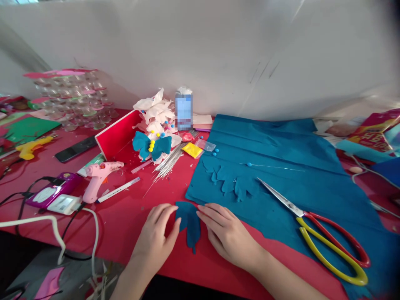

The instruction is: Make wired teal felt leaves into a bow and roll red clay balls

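A small teal cloth piece (191,225), with curved edges and a narrow tip pointing towards me, lies at the front of the red table. My left hand (159,229) has its thumb and fingertips closed at the left edge of that cloth. On the opposite side, my right hand (226,231) holds the upper right edge with its fingertips; its thumb is mostly hidden. Just beyond, several cut teal petal-like pieces (239,185) rest on a large teal cloth sheet (271,143). Long scissors (298,212) with one red and one yellow handle lie slightly parted on this sheet.
Left of my hands are a pink glue gun (98,179), a white pen (118,190) and a purple power adapter (51,193) with cables. A teal butterfly (152,146), thin wires (170,162) and a yellow packet (192,150) lie behind. A blue-headed wire (249,164) crosses the sheet.
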Tool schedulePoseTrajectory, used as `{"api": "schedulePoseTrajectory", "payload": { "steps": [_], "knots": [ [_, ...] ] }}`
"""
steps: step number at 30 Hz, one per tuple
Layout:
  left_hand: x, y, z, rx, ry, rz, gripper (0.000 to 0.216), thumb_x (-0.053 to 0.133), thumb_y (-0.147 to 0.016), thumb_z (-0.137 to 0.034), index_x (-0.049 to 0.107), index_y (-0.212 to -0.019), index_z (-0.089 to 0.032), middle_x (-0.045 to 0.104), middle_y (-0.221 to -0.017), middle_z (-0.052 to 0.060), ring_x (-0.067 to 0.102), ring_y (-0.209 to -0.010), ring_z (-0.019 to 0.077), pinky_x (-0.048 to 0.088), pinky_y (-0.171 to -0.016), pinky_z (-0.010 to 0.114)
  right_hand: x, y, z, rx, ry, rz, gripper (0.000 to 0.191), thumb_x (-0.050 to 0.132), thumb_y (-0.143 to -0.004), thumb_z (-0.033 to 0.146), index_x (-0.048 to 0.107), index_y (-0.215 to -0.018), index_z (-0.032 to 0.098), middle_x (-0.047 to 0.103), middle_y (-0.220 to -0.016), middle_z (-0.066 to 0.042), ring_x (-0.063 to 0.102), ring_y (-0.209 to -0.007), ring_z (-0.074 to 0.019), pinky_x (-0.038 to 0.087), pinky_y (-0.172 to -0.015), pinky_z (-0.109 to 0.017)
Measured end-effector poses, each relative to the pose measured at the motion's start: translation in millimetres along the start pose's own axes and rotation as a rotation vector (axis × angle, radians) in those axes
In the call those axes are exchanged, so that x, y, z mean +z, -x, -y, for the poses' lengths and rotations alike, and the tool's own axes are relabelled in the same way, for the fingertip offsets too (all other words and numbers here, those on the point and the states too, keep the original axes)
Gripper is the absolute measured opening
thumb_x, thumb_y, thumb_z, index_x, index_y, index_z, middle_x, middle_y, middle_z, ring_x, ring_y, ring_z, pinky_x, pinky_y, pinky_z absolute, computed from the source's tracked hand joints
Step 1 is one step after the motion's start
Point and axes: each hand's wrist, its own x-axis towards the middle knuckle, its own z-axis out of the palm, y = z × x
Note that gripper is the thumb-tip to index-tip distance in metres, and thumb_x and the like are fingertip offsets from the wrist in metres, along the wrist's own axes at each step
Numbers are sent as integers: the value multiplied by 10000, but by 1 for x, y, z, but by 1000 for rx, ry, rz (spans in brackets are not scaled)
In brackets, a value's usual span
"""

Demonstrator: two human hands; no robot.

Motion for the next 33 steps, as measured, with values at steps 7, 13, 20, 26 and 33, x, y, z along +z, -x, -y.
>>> {"api": "schedulePoseTrajectory", "payload": {
  "steps": [7,13,20,26,33],
  "knots": [
    [-8,5,-4,451,-261,328,603,377,-933,-351,153,-1473,-207,338,-1486,48,300,-1362,244,277,-1103,441,4,1,1,-4,154,-14,468,411,-853,112,500,-1312,97,490,-1367,-148,416,-1285,-267,445,-1010,-439],
    [-8,-1,-6,482,-251,378,628,355,-941,-394,93,-1477,-197,262,-1515,32,258,-1381,236,218,-1129,428,8,8,-6,144,116,-70,453,378,-849,79,511,-1282,103,503,-1319,-162,419,-1270,-277,464,-988,-448],
    [-8,-4,-7,525,-220,390,697,377,-910,-500,109,-1477,-197,281,-1508,46,293,-1367,242,209,-1128,420,6,11,-9,126,128,-79,441,387,-847,75,509,-1268,127,519,-1283,-159,426,-1255,-283,411,-1014,-504],
    [-7,-3,-6,501,-210,392,760,404,-886,-540,78,-1479,-195,261,-1515,59,292,-1366,252,232,-1117,424,-1,26,-21,183,126,-128,433,398,-848,80,510,-1255,176,523,-1269,-141,444,-1236,-287,426,-988,-507],
    [-7,0,-2,407,-241,417,779,400,-886,-547,32,-1480,-202,252,-1517,60,309,-1359,256,286,-1097,435,-18,43,-23,244,93,-197,412,427,-877,143,457,-1282,211,498,-1257,-129,467,-1197,-274,493,-912,-448]
  ]
}}
